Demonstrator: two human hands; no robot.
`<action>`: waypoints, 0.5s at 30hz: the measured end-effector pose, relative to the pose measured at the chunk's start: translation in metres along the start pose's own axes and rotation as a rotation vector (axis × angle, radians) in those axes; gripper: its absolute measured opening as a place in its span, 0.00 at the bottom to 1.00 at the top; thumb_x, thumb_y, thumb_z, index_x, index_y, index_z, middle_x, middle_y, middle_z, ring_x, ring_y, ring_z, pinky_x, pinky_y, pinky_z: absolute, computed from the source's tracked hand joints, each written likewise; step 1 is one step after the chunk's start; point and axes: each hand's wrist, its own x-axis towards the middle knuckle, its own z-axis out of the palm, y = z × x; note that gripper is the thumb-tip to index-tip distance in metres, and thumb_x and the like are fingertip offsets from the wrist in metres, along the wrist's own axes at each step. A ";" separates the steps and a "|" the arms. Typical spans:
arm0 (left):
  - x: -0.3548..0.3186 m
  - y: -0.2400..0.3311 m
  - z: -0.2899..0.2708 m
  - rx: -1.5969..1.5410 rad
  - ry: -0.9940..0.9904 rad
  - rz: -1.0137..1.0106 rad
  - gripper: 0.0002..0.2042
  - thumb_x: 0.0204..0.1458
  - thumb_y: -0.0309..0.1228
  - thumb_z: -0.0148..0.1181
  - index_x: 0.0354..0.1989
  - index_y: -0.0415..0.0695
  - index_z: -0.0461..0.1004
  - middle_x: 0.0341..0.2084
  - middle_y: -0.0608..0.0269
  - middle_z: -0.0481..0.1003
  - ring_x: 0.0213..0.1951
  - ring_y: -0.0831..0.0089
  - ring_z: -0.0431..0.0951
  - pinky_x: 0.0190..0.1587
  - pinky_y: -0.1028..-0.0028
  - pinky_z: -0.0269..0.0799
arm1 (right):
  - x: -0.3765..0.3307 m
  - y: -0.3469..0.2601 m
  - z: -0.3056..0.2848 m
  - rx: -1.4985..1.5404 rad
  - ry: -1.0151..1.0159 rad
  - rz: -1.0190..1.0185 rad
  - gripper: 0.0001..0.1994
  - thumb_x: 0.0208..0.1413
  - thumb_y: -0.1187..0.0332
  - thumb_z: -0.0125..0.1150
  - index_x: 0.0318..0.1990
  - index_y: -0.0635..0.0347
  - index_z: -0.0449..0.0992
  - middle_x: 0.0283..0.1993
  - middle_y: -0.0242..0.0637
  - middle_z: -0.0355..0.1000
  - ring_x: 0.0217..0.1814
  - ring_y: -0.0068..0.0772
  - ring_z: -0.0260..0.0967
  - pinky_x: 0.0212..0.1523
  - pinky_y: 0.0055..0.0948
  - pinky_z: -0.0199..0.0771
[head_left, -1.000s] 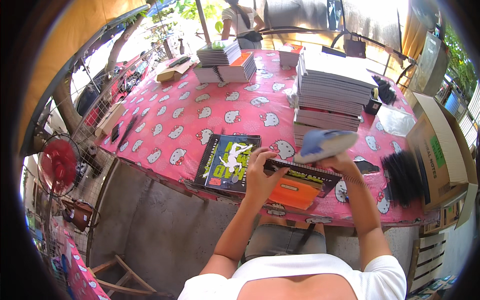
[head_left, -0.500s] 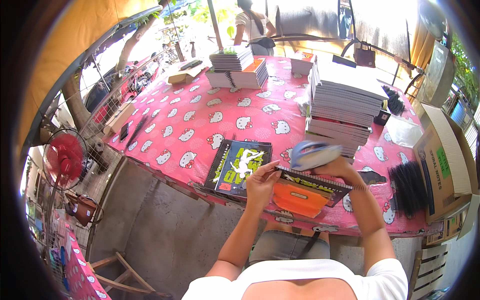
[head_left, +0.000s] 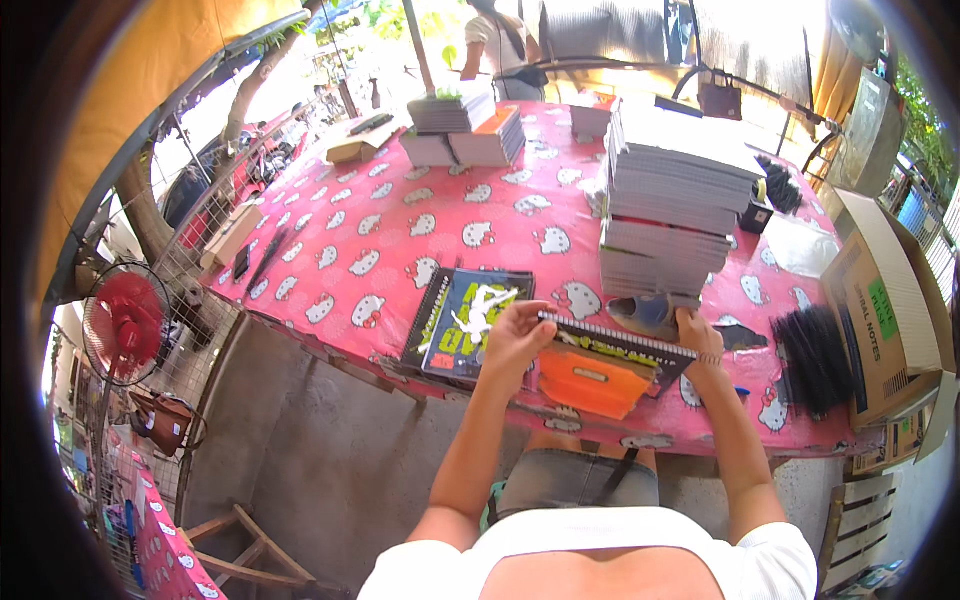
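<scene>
My left hand (head_left: 515, 338) grips the left end of a spiral notebook (head_left: 590, 380), tilted with its black coil edge up. Its visible side is orange, with a dark part at the right. My right hand (head_left: 700, 338) is closed by the coil's right end, its fingers partly hidden; I cannot make out what they hold. Right beside those fingers is a rounded blue and brownish object (head_left: 642, 314) whose kind is unclear. Left of my left hand, dark spiral notebooks (head_left: 475, 325) with green lettering and a white figure lie on the table.
A tall stack of notebooks (head_left: 670, 205) stands beyond my hands. Smaller stacks (head_left: 460, 140) are farther back. Loose black coils (head_left: 812, 365) and an open cardboard box (head_left: 880, 320) are at the right. The table (head_left: 370, 240) has a pink cloth; a person (head_left: 497, 45) stands behind it.
The rounded blue object, blurred before, now appears sharper and lower, by the foot of the tall stack. My right hand has shifted slightly right. The notebook stays in my left hand.
</scene>
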 end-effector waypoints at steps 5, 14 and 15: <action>0.006 0.040 0.025 0.335 -0.382 0.643 0.10 0.45 0.22 0.68 0.33 0.39 0.72 0.26 0.61 0.76 0.31 0.77 0.77 0.32 0.78 0.73 | -0.060 0.022 -0.001 -0.024 0.072 -0.131 0.23 0.44 0.62 0.66 0.48 0.60 0.69 0.56 0.50 0.64 0.57 0.54 0.63 0.53 0.44 0.65; -0.081 0.050 0.032 0.837 -0.511 0.996 0.13 0.39 0.17 0.68 0.35 0.40 0.76 0.34 0.59 0.78 0.35 0.66 0.79 0.38 0.72 0.76 | -0.142 0.067 -0.017 -0.112 0.038 -0.085 0.28 0.49 0.59 0.62 0.55 0.63 0.65 0.59 0.50 0.61 0.61 0.52 0.57 0.61 0.46 0.52; -0.077 0.020 0.028 0.867 -0.499 0.916 0.13 0.39 0.18 0.69 0.35 0.39 0.76 0.35 0.59 0.78 0.36 0.67 0.79 0.39 0.73 0.76 | -0.140 0.063 -0.018 -0.103 0.055 -0.063 0.27 0.49 0.59 0.62 0.55 0.63 0.66 0.57 0.48 0.63 0.59 0.51 0.58 0.60 0.45 0.53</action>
